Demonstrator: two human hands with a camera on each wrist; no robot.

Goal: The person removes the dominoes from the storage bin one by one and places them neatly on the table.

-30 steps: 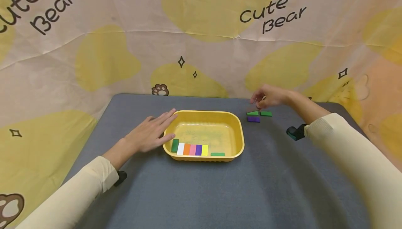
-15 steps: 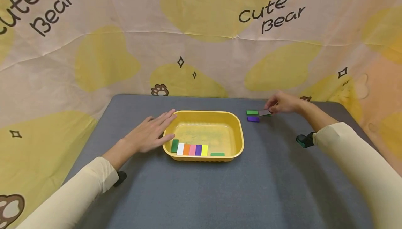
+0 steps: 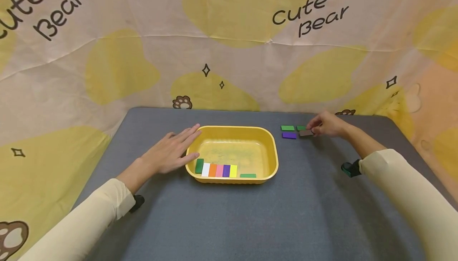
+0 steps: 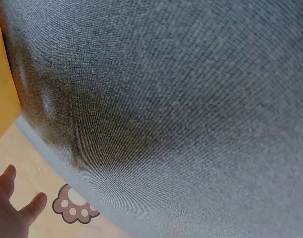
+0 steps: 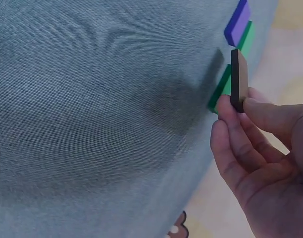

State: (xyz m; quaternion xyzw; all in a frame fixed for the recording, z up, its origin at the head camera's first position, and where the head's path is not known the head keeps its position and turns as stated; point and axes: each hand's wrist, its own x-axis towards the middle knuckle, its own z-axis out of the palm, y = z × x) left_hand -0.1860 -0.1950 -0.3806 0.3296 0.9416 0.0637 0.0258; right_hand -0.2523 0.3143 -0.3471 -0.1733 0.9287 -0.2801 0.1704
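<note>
My right hand [image 3: 326, 124] pinches a flat brown tile [image 5: 238, 82] between thumb and fingers, just above the table in the right wrist view. Beside it lie a dark green tile [image 3: 301, 128], a lighter green tile [image 3: 288, 128] and a purple tile [image 3: 289, 135]. My left hand [image 3: 176, 149] rests with straight fingers on the left rim of a yellow tray [image 3: 274, 149]. Inside the tray, a row holds green [image 3: 199, 166], white, orange, pink, purple and yellow [image 3: 233, 171] tiles. Another green tile [image 3: 248, 176] lies apart, to the right of that row.
A grey cloth-covered table [image 3: 229, 221] bears the tray and the loose tiles. Behind it hangs a printed fabric backdrop [image 3: 232, 22] with yellow patches and lettering, meeting the table's far edge.
My right hand has moved right and then nearer to me, carrying the brown tile from above the lighter green tile to just in front of the dark green one. The left hand stays put.
</note>
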